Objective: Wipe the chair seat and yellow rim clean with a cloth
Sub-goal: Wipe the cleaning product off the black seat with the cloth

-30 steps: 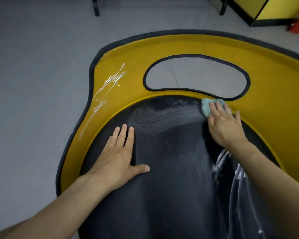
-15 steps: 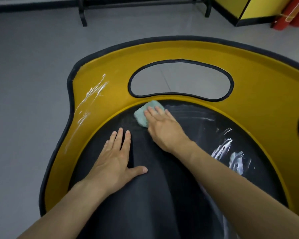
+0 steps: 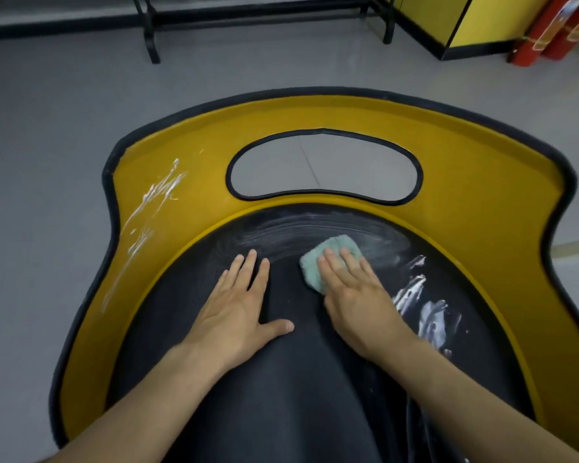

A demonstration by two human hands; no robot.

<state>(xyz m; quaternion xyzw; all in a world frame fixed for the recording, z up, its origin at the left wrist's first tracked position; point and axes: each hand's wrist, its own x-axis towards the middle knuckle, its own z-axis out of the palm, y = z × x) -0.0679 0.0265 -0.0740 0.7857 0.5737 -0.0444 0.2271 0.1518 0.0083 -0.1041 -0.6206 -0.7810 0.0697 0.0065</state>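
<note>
Body parts vis.: left hand (image 3: pixel 238 305) and right hand (image 3: pixel 351 295), both bare, backs to camera. Left forearm (image 3: pixel 147 396) and right forearm (image 3: pixel 465 389) bare from wrist to btm frame edge. Nails short, trimmed; left thumb nail clearly vis. Knuckle creases show on fingers of both hands.

right hand (image 3: pixel 355 295) presses cloth (image 3: pixel 318 262) flat on black seat (image 3: pixel 281 379); left hand (image 3: pixel 238 305) flat beside.
</note>
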